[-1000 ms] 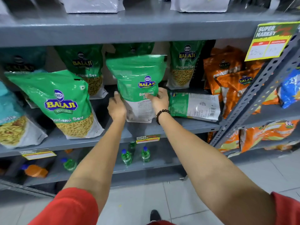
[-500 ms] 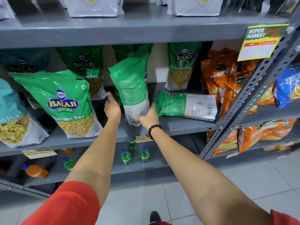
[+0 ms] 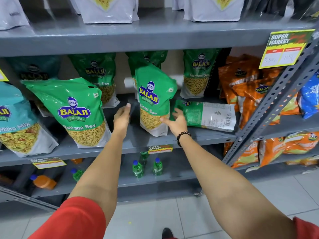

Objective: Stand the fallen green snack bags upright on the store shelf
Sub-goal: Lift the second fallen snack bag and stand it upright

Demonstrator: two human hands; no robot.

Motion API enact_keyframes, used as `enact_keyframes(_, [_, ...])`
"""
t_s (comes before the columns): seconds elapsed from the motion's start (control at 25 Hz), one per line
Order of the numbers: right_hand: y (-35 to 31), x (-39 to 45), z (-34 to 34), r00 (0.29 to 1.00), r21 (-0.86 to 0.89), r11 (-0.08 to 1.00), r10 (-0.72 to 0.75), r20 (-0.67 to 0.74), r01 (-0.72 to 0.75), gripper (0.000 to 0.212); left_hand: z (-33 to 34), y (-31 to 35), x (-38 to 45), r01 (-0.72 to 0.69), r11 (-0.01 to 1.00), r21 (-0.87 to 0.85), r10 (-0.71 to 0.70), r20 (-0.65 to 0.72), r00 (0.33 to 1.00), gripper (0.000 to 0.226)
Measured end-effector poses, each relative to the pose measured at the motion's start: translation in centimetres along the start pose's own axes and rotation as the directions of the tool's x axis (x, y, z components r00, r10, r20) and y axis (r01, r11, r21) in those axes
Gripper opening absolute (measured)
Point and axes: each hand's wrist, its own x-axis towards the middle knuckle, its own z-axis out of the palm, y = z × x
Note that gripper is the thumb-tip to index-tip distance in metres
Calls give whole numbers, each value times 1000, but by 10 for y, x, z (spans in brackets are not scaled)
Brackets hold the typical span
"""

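Note:
A green snack bag (image 3: 153,99) stands upright at the middle of the grey shelf (image 3: 134,144), its front label facing me. My right hand (image 3: 176,120) touches its lower right edge with fingers spread. My left hand (image 3: 121,116) hovers open just left of the bag, apart from it. Another green bag (image 3: 207,115) lies flat on its side to the right, back label up. A large green bag (image 3: 76,111) stands at the front left, and several more green bags (image 3: 196,73) stand along the back.
Orange snack bags (image 3: 248,90) fill the shelf's right end beside a slanted perforated post (image 3: 276,100). A teal bag (image 3: 15,118) stands at the far left. White bags sit on the shelf above, and green bottles (image 3: 138,168) stand on the shelf below. A yellow price tag (image 3: 284,49) hangs top right.
The middle green bag has been turned from back-facing to front-facing and set down upright. My left hand has come off it; my right hand has dropped to its lower right edge.

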Motion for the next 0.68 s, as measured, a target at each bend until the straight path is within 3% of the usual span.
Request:
enact_keyframes(0.12, [1, 5, -3, 979, 16, 1000, 7, -206, -4, 52, 1, 11, 9, -63, 985, 163, 19, 261, 965, 79])
enact_keyframes(0.24, [3, 3, 2, 985, 20, 998, -51, -163, 55, 32, 8, 14, 19, -114, 965, 234, 15, 389, 921, 97])
enact_keyframes(0.44, [-4, -7, 5, 991, 78, 993, -96, 90, 89, 38, 12, 9, 10, -158, 951, 268, 72, 304, 950, 74])
enact_keyframes(0.56, [-8, -11, 8, 993, 67, 995, -76, 89, 70, 55, 11, 6, -4, -183, 940, 289, 110, 252, 961, 69])
enact_keyframes(0.68, [-4, -13, 8, 989, 33, 993, -116, 90, 113, 68, 9, 3, -24, -197, 934, 298, 142, 195, 970, 78])
